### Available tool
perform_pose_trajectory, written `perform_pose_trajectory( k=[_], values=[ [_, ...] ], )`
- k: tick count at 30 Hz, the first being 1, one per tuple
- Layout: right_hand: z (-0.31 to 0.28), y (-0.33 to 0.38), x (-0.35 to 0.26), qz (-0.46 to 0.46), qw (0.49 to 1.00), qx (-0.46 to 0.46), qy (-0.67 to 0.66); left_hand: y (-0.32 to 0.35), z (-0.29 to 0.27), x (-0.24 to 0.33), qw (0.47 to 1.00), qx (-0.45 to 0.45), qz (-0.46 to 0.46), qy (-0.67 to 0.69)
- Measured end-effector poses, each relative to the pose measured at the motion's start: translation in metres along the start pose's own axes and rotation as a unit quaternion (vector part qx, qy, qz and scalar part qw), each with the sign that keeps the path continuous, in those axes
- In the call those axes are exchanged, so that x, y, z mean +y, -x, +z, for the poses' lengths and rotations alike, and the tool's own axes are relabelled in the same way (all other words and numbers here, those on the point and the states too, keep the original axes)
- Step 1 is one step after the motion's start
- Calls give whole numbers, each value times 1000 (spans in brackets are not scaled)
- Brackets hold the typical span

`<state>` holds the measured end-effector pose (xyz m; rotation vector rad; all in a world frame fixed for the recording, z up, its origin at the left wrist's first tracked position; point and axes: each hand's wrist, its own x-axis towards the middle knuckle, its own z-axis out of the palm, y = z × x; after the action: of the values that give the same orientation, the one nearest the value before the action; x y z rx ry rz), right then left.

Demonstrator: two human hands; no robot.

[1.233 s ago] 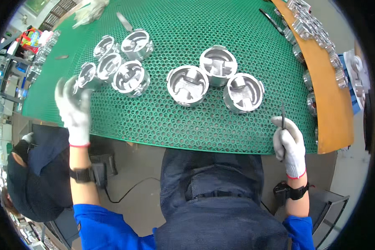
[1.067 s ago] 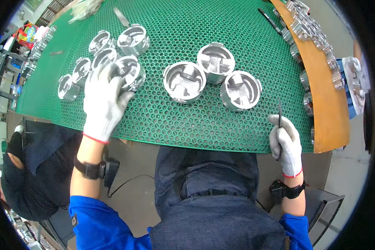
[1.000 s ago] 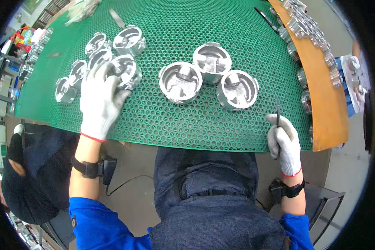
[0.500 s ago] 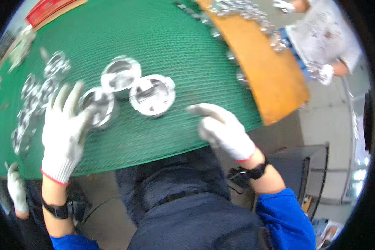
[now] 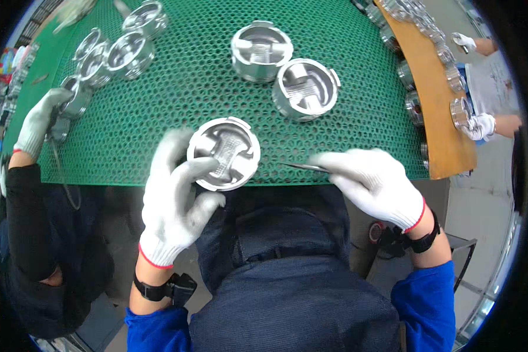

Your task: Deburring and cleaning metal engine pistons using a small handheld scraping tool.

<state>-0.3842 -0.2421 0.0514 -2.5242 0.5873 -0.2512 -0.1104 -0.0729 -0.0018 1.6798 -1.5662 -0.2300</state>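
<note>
The left hand (image 5: 179, 199) grasps a metal piston (image 5: 223, 153) at the tabletop's (image 5: 188, 88) near edge. The right hand (image 5: 375, 182), at its 3 o'clock, pinches a thin tool (image 5: 304, 167). Two pistons (image 5: 284, 70) sit at 12 o'clock across open green mat.

Two pistons (image 5: 284, 70) on mat (image 5: 188, 111) behind held piston (image 5: 223, 153).

a green honeycomb-mesh mat (image 5: 176, 105) covers the bench, with an orange-brown wooden strip (image 5: 437, 111) along its right edge. two silvery pistons (image 5: 284, 70) sit hollow side up near the middle, just beside each other, and a cluster of smaller pistons (image 5: 114, 50) lies at the far left.
</note>
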Motion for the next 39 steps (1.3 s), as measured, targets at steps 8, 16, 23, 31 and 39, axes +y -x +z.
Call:
perform_pose_trajectory(
  k=[8,16,23,31,39],
  values=[
    [1,-44,-27,-24,986,0,163,3,3,10,999,7,19,-45],
    [-2,-25,-28,13,988,-57,143,2,9,17,997,12,6,-73],
    [21,-19,-42,194,896,-215,-336,-1,13,20,997,10,-2,-75],
    [-14,-13,-33,248,863,-83,-432,-10,-16,22,985,-32,-18,-169],
    [-29,-1,-8,23,998,-30,-56,-9,7,17,999,-39,-32,11]
  ],
)
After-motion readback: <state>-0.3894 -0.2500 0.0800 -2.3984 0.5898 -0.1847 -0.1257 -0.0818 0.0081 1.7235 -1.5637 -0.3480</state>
